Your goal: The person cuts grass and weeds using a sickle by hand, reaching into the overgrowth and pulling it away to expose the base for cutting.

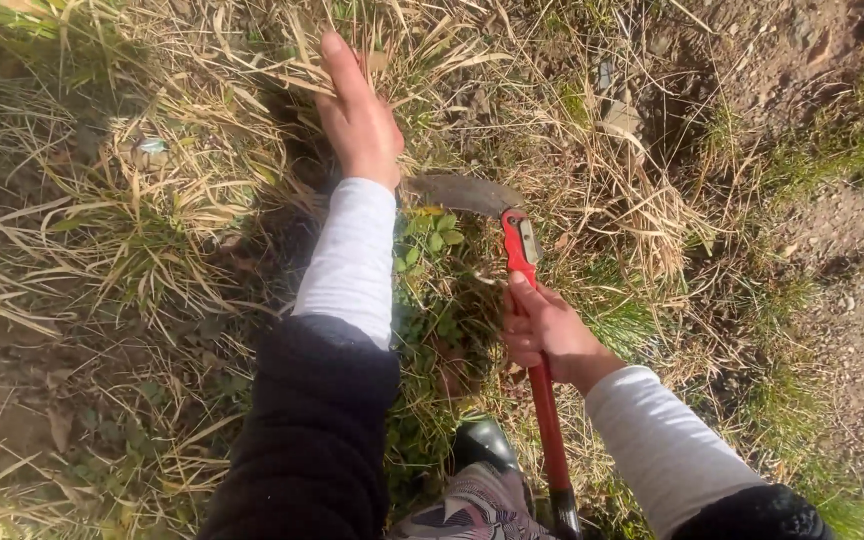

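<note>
**Inspector:** Head view. Left hand (360, 118) grips a dry grass tuft (282, 70), fingers curled into it. Right hand (544, 335), fingers wrapped tight, holds the red-handled sickle (524, 262), its blade at the tuft's base.

**Clerk:** Progress?

**Inspector:** Early, I judge; most grass stands uncut. A black boot (484, 442) sits near; green weeds (430, 240) crowd the blade.

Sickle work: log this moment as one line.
left hand: in dry grass | right hand: grips sickle, red handle | blade: at grass base, under left wrist | boot: below
</note>
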